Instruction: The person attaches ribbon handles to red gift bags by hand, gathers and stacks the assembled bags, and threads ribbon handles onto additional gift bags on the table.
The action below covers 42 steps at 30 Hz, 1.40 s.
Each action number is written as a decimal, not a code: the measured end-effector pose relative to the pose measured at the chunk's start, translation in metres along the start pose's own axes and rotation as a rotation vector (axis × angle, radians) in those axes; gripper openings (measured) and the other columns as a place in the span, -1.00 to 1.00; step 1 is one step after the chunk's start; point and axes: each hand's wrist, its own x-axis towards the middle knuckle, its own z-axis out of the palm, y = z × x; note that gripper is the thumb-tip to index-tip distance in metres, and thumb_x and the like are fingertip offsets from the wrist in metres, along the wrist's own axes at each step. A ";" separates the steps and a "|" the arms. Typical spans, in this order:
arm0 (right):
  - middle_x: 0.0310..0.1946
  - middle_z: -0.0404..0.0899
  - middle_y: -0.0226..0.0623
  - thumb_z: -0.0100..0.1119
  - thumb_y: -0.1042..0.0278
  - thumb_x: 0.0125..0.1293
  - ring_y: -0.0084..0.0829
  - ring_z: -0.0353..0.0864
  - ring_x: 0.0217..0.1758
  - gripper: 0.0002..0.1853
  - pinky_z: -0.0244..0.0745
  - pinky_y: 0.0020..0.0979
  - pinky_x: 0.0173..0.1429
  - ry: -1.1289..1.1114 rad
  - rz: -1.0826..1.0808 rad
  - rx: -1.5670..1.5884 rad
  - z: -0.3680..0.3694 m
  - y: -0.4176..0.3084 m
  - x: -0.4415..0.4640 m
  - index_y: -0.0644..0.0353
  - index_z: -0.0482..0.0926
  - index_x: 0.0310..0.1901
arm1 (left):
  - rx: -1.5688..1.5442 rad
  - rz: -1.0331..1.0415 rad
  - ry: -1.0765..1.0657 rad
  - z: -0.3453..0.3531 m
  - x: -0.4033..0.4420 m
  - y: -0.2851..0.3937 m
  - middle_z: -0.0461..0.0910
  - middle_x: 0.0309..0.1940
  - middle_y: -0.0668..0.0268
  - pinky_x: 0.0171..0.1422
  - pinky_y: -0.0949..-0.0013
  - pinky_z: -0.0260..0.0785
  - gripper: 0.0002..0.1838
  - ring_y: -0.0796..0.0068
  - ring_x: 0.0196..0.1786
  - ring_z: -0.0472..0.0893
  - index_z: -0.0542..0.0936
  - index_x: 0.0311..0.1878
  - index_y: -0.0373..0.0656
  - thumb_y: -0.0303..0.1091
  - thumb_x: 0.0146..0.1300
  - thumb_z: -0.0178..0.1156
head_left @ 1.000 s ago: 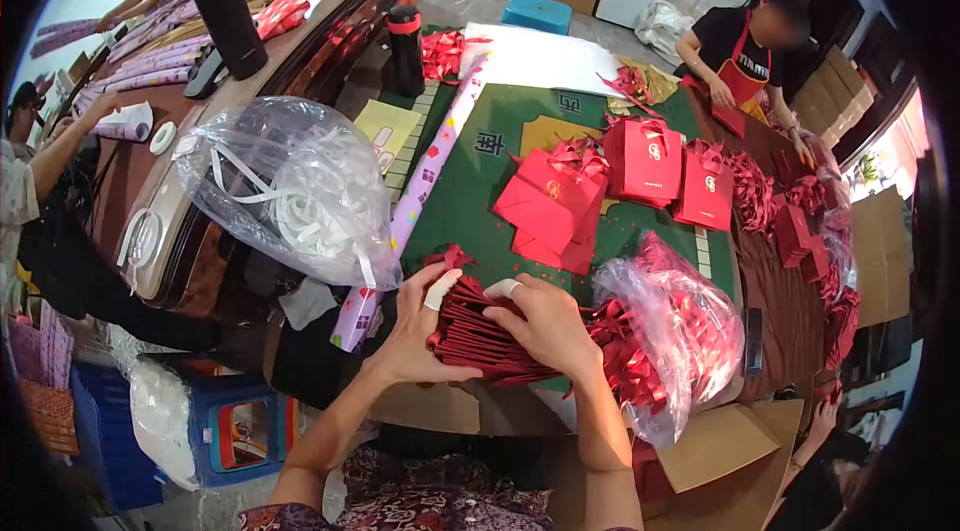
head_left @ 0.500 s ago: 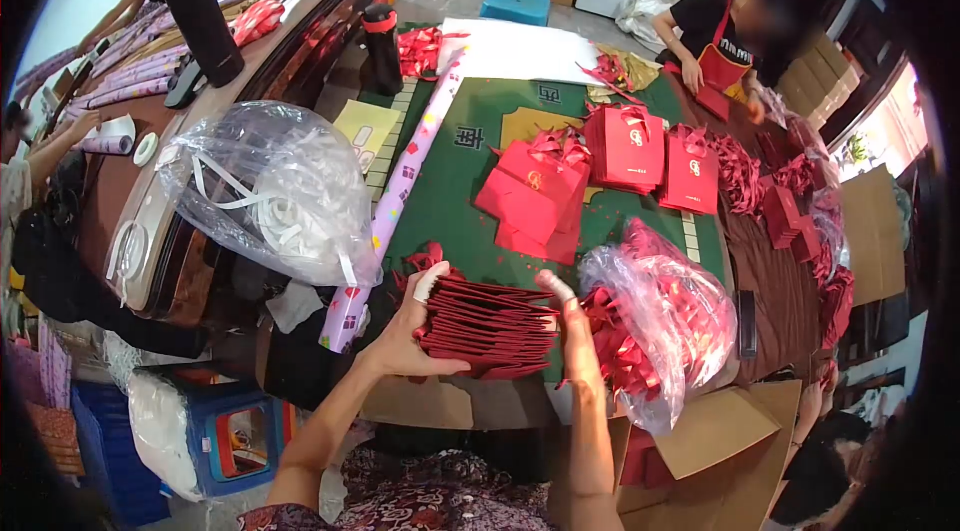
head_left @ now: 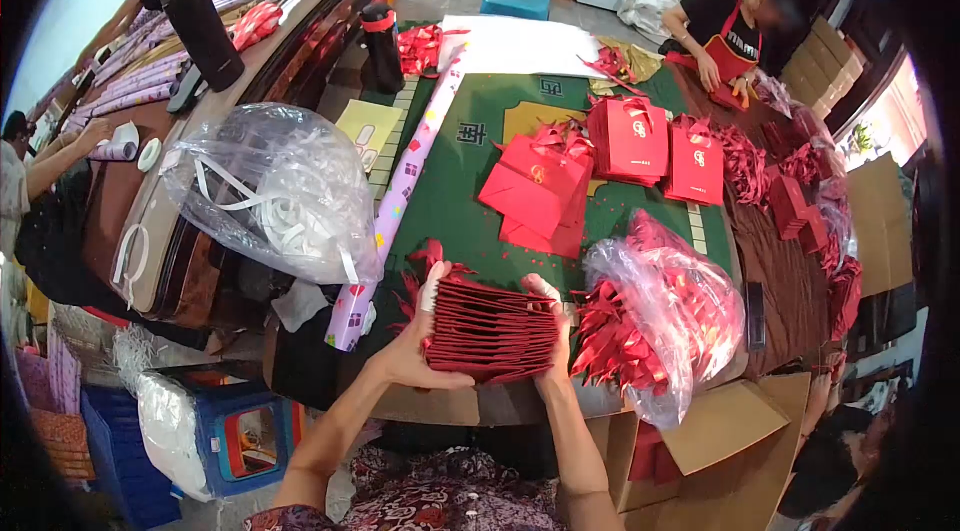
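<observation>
A thick stack of folded red paper bags (head_left: 488, 329) is held level between my two hands at the near edge of the green tabletop (head_left: 452, 193). My left hand (head_left: 410, 351) grips the stack's left side, its thumb along the near edge. On the right side, my right hand (head_left: 556, 336) presses against the stack, a white wrap on a finger. Red ribbons (head_left: 425, 266) show just behind my left hand. Beyond lie loose red gift bags (head_left: 535, 186), with two neat piles, one taller pile (head_left: 630, 143) and a smaller pile (head_left: 692, 166), beside them.
A clear plastic bag of red ribbons (head_left: 665, 316) sits at right, above an open cardboard box (head_left: 735, 456). Left are a purple patterned roll (head_left: 402, 196), a plastic bag of white ribbon (head_left: 280, 206) and a black bottle (head_left: 381, 56). Across the table a co-worker (head_left: 730, 36) handles a red bag.
My right hand has moved in from beside the stack to press its right side, and the stack looks squarer. The co-worker across the table has drawn a red bag closer to the body.
</observation>
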 end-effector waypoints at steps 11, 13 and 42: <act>0.01 0.49 -0.40 0.04 -0.43 0.35 -0.45 0.54 0.08 -0.08 0.49 -0.33 0.23 0.066 -0.085 0.097 0.011 0.001 -0.018 0.10 0.13 0.50 | 0.102 0.136 0.002 -0.005 0.003 0.001 -0.30 0.58 -0.09 0.66 0.01 -0.26 0.61 0.02 0.64 -0.19 -0.46 0.58 -0.19 -0.06 -0.25 0.67; 0.01 0.49 -0.41 0.04 -0.44 0.34 -0.46 0.52 0.11 -0.09 0.47 -0.33 0.26 0.063 -0.102 0.050 0.005 0.004 -0.017 0.08 0.13 0.50 | 0.081 0.077 -0.002 -0.005 0.000 0.000 -0.19 0.55 -0.06 0.65 0.00 -0.18 0.58 0.02 0.62 -0.09 -0.40 0.59 -0.17 -0.08 -0.26 0.67; 0.48 0.18 0.04 0.20 -0.22 0.27 0.10 0.04 0.58 -0.07 -0.13 0.16 0.57 -0.311 -0.449 -1.678 0.063 -0.077 -0.040 0.27 0.18 0.49 | 0.231 -0.003 0.005 -0.011 -0.003 0.022 0.02 0.46 -0.05 0.60 0.03 0.00 0.40 -0.05 0.53 0.09 -0.12 0.56 -0.13 -0.14 -0.29 0.65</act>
